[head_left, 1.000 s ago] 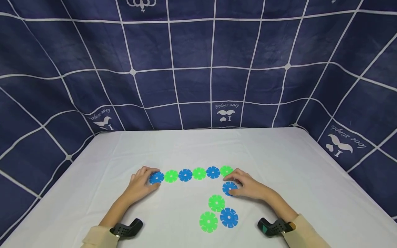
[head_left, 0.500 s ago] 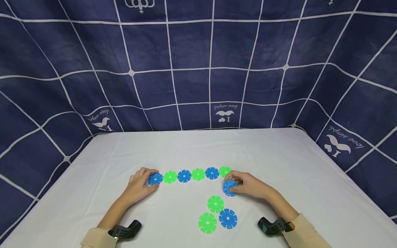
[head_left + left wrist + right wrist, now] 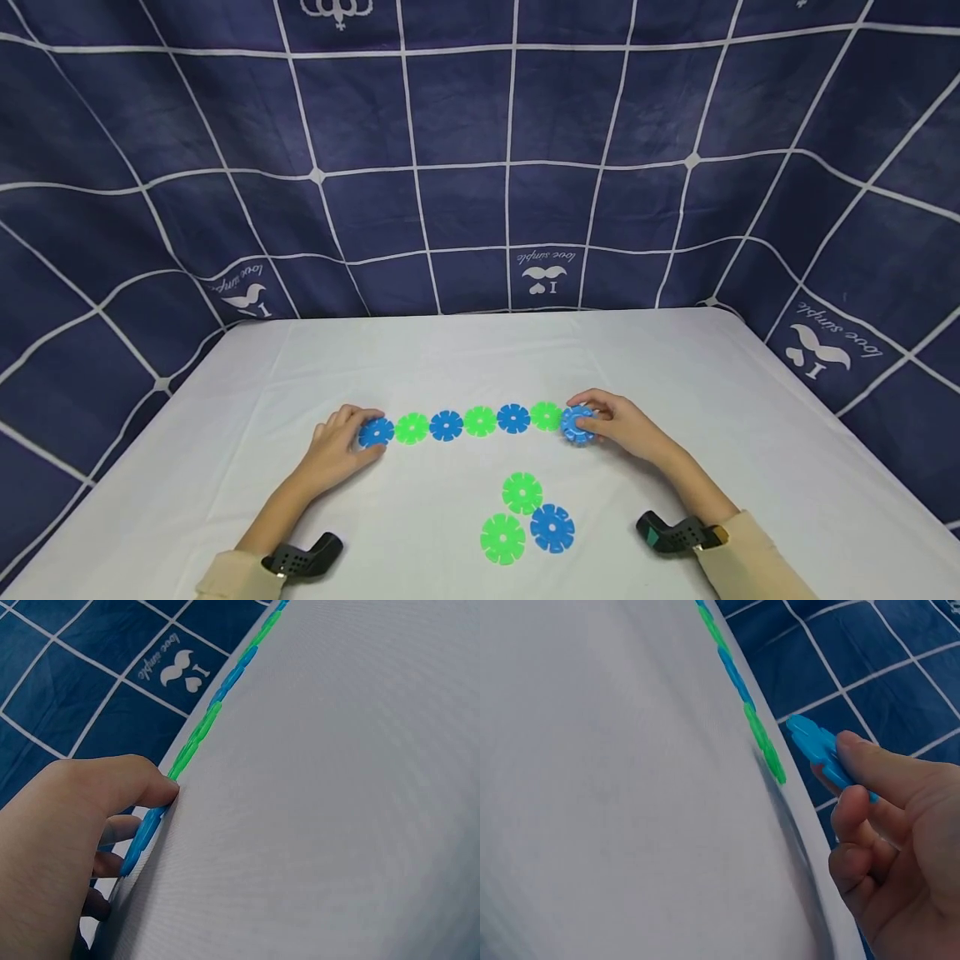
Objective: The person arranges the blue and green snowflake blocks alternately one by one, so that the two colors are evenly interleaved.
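A row of alternating blue and green notched discs (image 3: 462,423) lies across the white table (image 3: 420,358). My left hand (image 3: 337,446) rests at the row's left end, fingers on the leftmost blue disc (image 3: 375,432); in the left wrist view the thumb presses that blue disc (image 3: 144,838). My right hand (image 3: 618,425) pinches another blue disc (image 3: 577,424) at the right end, next to the last green disc (image 3: 545,415). In the right wrist view this blue disc (image 3: 817,748) is held tilted, just off the green disc (image 3: 765,750).
Three loose discs lie nearer to me: a green one (image 3: 522,492), a second green one (image 3: 502,537) and a blue one (image 3: 552,527). A dark blue checked cloth (image 3: 480,150) hangs behind and round the table. Black wrist mounts (image 3: 303,557) sit on both forearms.
My right hand has lifted the blue disc from below the row's right end and carried it up and right to the end of the row. The left hand has stayed put.
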`<state>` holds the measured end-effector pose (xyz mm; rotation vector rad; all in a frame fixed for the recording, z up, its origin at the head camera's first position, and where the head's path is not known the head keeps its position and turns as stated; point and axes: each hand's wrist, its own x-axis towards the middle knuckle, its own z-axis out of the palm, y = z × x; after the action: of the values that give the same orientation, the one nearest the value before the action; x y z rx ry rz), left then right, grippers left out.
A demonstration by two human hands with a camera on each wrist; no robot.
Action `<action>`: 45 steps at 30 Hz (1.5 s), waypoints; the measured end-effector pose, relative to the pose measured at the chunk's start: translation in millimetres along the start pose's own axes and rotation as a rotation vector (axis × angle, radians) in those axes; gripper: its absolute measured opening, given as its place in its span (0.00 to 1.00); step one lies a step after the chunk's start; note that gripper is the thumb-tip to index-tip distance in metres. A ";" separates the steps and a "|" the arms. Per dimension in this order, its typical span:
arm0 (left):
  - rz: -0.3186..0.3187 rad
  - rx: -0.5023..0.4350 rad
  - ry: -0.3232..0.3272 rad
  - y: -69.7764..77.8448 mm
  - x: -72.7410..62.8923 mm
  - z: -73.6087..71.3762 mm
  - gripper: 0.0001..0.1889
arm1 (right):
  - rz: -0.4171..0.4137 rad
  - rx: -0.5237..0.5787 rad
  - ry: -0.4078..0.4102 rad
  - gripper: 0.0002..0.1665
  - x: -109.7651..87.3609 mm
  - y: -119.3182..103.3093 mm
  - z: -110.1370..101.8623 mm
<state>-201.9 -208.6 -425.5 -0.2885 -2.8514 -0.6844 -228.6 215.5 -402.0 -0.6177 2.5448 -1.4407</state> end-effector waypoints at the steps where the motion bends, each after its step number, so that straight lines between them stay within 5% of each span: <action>1: 0.000 -0.001 -0.001 -0.1 0.0 0.4 0.26 | 0.001 0.009 0.017 0.22 -0.2 1.4 -1.0; 9: 0.008 -0.009 0.004 0.0 0.5 1.2 0.25 | 0.021 0.037 0.163 0.24 -1.5 10.3 -5.0; 25: 0.013 -0.002 0.000 -0.9 -0.2 -1.1 0.25 | -0.014 -0.260 0.262 0.23 0.3 23.9 -0.1; 45: 0.009 -0.011 -0.002 0.0 -0.6 -1.6 0.25 | -0.045 -0.318 0.241 0.13 0.1 25.9 4.3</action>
<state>-201.1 -209.4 -424.3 -0.3042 -2.8472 -0.6985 -234.4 223.8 -426.2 -0.5775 3.0018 -1.1958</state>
